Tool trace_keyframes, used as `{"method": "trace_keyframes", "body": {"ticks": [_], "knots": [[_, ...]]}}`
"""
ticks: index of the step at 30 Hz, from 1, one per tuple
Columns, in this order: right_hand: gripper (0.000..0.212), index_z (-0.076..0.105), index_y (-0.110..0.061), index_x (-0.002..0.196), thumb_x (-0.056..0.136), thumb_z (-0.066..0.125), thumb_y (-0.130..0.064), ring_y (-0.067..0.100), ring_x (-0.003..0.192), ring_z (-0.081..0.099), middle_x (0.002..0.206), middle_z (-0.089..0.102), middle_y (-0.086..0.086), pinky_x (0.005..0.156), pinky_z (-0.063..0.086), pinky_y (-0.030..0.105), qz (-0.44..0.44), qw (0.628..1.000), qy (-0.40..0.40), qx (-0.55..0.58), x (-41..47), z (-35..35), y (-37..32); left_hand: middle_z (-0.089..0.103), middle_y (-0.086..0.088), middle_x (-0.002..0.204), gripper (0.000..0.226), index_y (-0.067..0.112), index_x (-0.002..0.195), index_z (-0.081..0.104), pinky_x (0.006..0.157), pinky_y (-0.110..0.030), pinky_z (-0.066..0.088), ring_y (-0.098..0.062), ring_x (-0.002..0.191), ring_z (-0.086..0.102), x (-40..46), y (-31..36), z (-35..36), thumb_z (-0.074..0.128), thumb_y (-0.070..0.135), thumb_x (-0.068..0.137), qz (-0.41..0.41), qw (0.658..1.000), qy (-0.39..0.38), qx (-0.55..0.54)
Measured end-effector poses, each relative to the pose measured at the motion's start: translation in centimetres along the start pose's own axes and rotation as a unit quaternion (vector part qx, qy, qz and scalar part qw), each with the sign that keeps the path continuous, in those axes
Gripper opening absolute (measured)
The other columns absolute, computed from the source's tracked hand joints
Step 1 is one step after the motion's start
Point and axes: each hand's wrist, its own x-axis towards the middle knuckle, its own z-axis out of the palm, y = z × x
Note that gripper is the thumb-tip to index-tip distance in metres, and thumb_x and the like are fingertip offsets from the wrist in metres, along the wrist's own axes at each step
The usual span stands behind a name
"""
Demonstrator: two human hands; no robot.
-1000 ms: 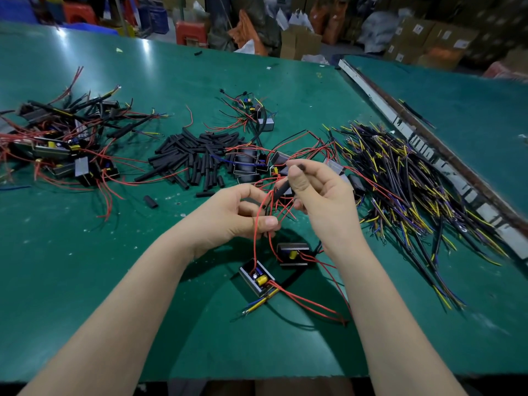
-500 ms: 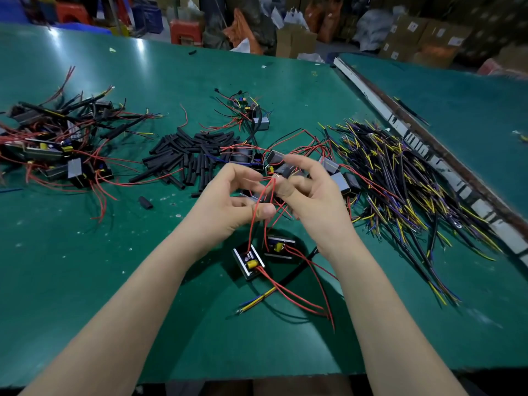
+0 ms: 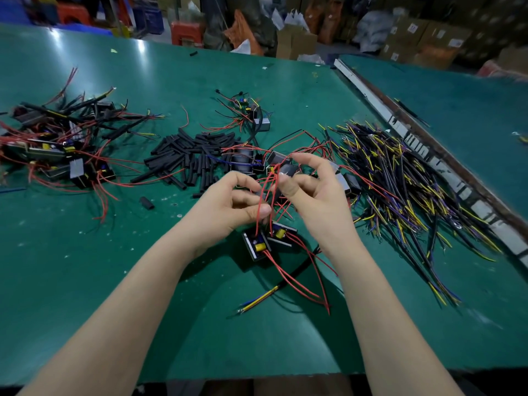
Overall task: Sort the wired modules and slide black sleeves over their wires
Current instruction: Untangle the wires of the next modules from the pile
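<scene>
My left hand (image 3: 228, 207) pinches red wires (image 3: 261, 207) that rise from two small black modules (image 3: 258, 244) hanging just under my hands. My right hand (image 3: 317, 195) pinches the upper ends of the same red wires between thumb and fingers; a black sleeve sits partly hidden between the two hands. More red wires (image 3: 303, 284) trail from the modules toward me across the green table (image 3: 85, 281). A pile of loose black sleeves (image 3: 188, 158) lies beyond my left hand.
Sleeved modules with red wires are heaped at the far left (image 3: 57, 150). A big bundle of black, yellow and purple wires (image 3: 400, 190) spreads to the right. More modules (image 3: 251, 115) lie behind. One stray sleeve (image 3: 146, 202) lies left. A metal rail (image 3: 428, 147) divides the tables.
Both hands have drawn closer together and a little farther from me. The two modules have come together and lifted off the table, their red wires trailing toward me.
</scene>
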Motion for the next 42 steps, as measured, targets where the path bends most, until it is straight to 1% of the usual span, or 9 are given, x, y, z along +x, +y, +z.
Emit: {"method": "trace_keyframes", "body": {"ticks": [5, 9, 11, 15, 20, 28, 31, 36, 42], "knots": [[0.049, 0.036, -0.026, 0.126, 0.088, 0.066, -0.018, -0.002, 0.065, 0.056, 0.066, 0.066, -0.013, 0.068, 0.042, 0.012, -0.015, 1.000, -0.003, 0.023, 0.0, 0.3, -0.1, 0.071, 0.005, 0.074, 0.034, 0.020, 0.098, 0.052, 0.073, -0.022, 0.053, -0.010, 0.071, 0.067, -0.1, -0.1, -0.2, 0.070, 0.020, 0.069, -0.007, 1.000, -0.001, -0.026], [0.068, 0.028, -0.021, 0.140, 0.086, 0.069, -0.015, 0.010, 0.078, 0.063, 0.082, 0.069, 0.016, 0.076, 0.044, 0.008, -0.013, 0.999, 0.030, 0.034, -0.1, 0.3, -0.1, 0.074, -0.005, 0.096, 0.039, 0.019, 0.108, 0.053, 0.079, -0.021, 0.052, -0.012, 0.087, 0.068, -0.3, 0.0, -0.4, 0.067, 0.020, 0.072, -0.049, 0.993, -0.100, -0.035], [0.070, 0.027, -0.019, 0.141, 0.086, 0.069, -0.016, 0.009, 0.079, 0.064, 0.082, 0.070, 0.012, 0.078, 0.044, 0.009, -0.012, 0.999, 0.036, 0.038, 0.0, 0.3, -0.1, 0.074, 0.001, 0.089, 0.037, 0.020, 0.107, 0.055, 0.077, -0.017, 0.050, -0.009, 0.088, 0.068, -0.3, 0.0, -0.6, 0.068, 0.016, 0.072, -0.046, 0.994, -0.102, -0.016], [0.065, 0.030, -0.023, 0.138, 0.086, 0.069, -0.018, 0.009, 0.078, 0.062, 0.082, 0.068, 0.014, 0.080, 0.044, 0.014, -0.008, 0.999, 0.028, 0.016, 0.0, 0.3, 0.0, 0.071, 0.006, 0.074, 0.038, 0.023, 0.106, 0.055, 0.079, -0.019, 0.053, -0.011, 0.082, 0.068, -0.1, -0.2, -0.5, 0.070, 0.001, 0.078, -0.015, 0.996, -0.072, 0.044], [0.056, 0.033, -0.032, 0.127, 0.086, 0.069, -0.019, 0.003, 0.075, 0.063, 0.072, 0.070, -0.013, 0.074, 0.045, 0.011, 0.018, 1.000, -0.012, 0.011, -0.1, 0.3, 0.0, 0.070, 0.007, 0.069, 0.043, 0.024, 0.105, 0.051, 0.075, -0.017, 0.050, -0.006, 0.071, 0.064, 0.1, -0.2, -0.5, 0.073, 0.012, 0.071, 0.010, 1.000, -0.015, 0.020], [0.006, 0.063, -0.025, 0.097, 0.092, 0.061, -0.023, -0.004, 0.056, 0.053, 0.070, 0.066, -0.015, 0.055, 0.041, 0.010, 0.038, 0.997, -0.070, -0.016, -0.3, 0.3, -0.6, 0.072, 0.003, 0.079, 0.020, 0.020, 0.090, 0.065, 0.078, -0.014, 0.050, -0.005, 0.078, 0.065, 0.0, -0.3, 0.0, 0.072, 0.008, 0.076, 0.011, 0.998, -0.023, 0.053], [0.019, 0.066, -0.028, 0.089, 0.094, 0.051, -0.037, 0.003, 0.055, 0.050, 0.072, 0.065, -0.013, 0.052, 0.038, 0.009, 0.037, 0.999, -0.020, -0.010, -0.4, 0.4, -0.7, 0.073, 0.006, 0.082, 0.011, 0.016, 0.086, 0.070, 0.075, -0.012, 0.049, -0.002, 0.078, 0.065, 0.0, -0.2, -0.2, 0.070, 0.007, 0.079, 0.009, 0.999, -0.037, 0.038], [0.011, 0.064, -0.018, 0.092, 0.096, 0.055, -0.014, 0.002, 0.048, 0.049, 0.073, 0.064, -0.004, 0.048, 0.038, 0.009, 0.066, 0.996, 0.052, 0.039, -0.2, 0.4, -1.1, 0.069, 0.011, 0.082, 0.013, 0.023, 0.093, 0.070, 0.075, -0.013, 0.047, 0.001, 0.076, 0.060, -0.1, -0.1, -0.2, 0.059, 0.016, 0.090, -0.004, 0.997, -0.034, 0.068], [0.012, 0.067, -0.016, 0.082, 0.090, 0.063, -0.008, -0.005, 0.059, 0.057, 0.067, 0.065, -0.013, 0.053, 0.040, 0.005, 0.049, 0.998, 0.002, 0.040, -0.6, 1.4, -1.2, 0.068, 0.001, 0.092, 0.028, 0.015, 0.094, 0.069, 0.081, -0.019, 0.044, -0.006, 0.083, 0.055, -0.1, 0.2, 0.4, 0.054, 0.037, 0.083, 0.020, 0.999, -0.017, 0.032]]}}
